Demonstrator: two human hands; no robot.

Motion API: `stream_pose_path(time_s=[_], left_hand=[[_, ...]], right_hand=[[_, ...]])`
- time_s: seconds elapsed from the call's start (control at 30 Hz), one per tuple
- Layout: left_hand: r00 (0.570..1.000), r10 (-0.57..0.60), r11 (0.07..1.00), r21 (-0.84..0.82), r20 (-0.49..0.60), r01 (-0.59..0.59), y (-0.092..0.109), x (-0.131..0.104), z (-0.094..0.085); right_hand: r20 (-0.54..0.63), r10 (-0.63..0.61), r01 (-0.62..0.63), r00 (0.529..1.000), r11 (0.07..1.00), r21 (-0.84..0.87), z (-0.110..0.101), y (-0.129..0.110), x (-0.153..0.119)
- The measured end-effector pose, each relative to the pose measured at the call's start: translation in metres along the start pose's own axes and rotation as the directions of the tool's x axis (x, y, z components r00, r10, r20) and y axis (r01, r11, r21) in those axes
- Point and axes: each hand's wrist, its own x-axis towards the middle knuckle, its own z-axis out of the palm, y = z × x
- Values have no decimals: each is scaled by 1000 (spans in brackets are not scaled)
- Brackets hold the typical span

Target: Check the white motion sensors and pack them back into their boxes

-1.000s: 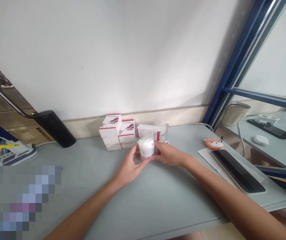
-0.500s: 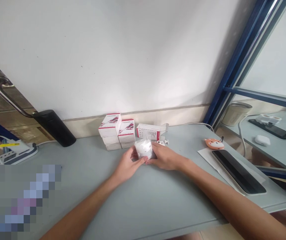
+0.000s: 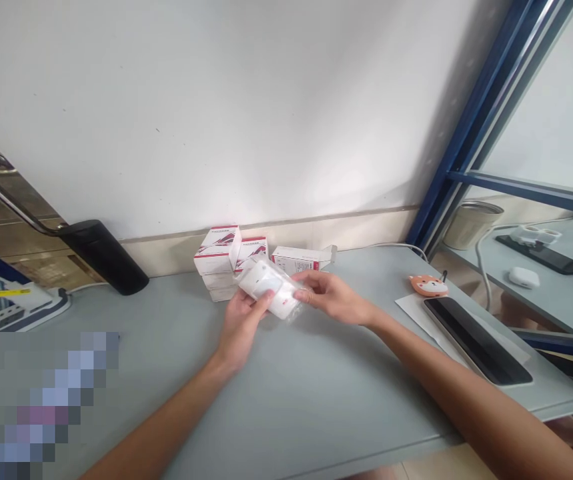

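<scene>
A white device in a clear plastic bag (image 3: 269, 287) is held between my two hands, tilted, a little above the table. My left hand (image 3: 243, 320) grips its lower left side, thumb on the front face. My right hand (image 3: 333, 297) pinches the bag at its right edge. Just behind stand stacked white and red boxes (image 3: 216, 257), partly covered by the bag. One opened white box (image 3: 296, 257) lies on its side behind my right hand, its flap sticking out to the right. What kind of device it is, I cannot make out.
To the right are a phone (image 3: 476, 340) on white paper and an orange animal-faced case (image 3: 428, 285). A black cylinder (image 3: 106, 257) leans at the left by the wall, near a power strip (image 3: 31, 312). A blue-framed glass panel borders the right side.
The bagged device has been turned from end-on to showing its long face, slanting down to the right. My left hand has shifted left; my right hand now pinches the bag's edge.
</scene>
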Motion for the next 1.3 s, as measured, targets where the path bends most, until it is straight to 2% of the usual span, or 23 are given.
stream_pose_path(time_s=[0.2, 0.3, 0.4, 0.5, 0.57, 0.67, 0.77, 0.87, 0.97, 1.1, 1.2, 1.3], left_hand=[[991, -21, 999, -22, 134, 24, 2, 3, -3], [992, -3, 1000, -5, 127, 4, -1, 5, -5], [997, 12, 997, 80, 79, -18, -2, 3, -5], [990, 54, 978, 191, 131, -79, -5, -3, -3], [977, 131, 947, 271, 166, -173, -10, -6, -2], [925, 331, 814, 438, 187, -380, -19, -6, -4], [836, 473, 588, 607, 278, -534, -24, -3, -10], [757, 571, 392, 706, 316, -590, -23, 2, -14], [710, 616, 292, 739, 341, -608, -18, 5, -16], [701, 625, 294, 728, 343, -619, -16, 6, -17], [729, 613, 332, 737, 306, -589, -18, 5, -17], [752, 591, 366, 733, 293, -573, -20, 4, -18]], right_hand=[[-73, 20, -13, 997, 995, 104, -5, -5, 0], [-119, 32, -16, 992, 991, 133, -6, -4, 1], [-137, 61, -38, 989, 986, 165, -7, -2, 2], [-159, 80, -38, 984, 968, 249, -9, 1, 3], [-170, 113, -48, 979, 938, 343, -10, 1, 3], [-145, 177, -90, 974, 880, 466, -13, -1, 2], [-71, 202, -135, 977, 838, 529, -16, -4, 2], [-34, 199, -147, 979, 820, 552, -17, -4, 2], [-67, 178, -120, 982, 852, 509, -15, -2, 2], [-93, 137, -97, 986, 933, 345, -14, 1, 1], [-35, 189, -173, 981, 950, 260, -17, 3, 0], [24, 214, -213, 976, 944, 252, -16, 7, 1]])
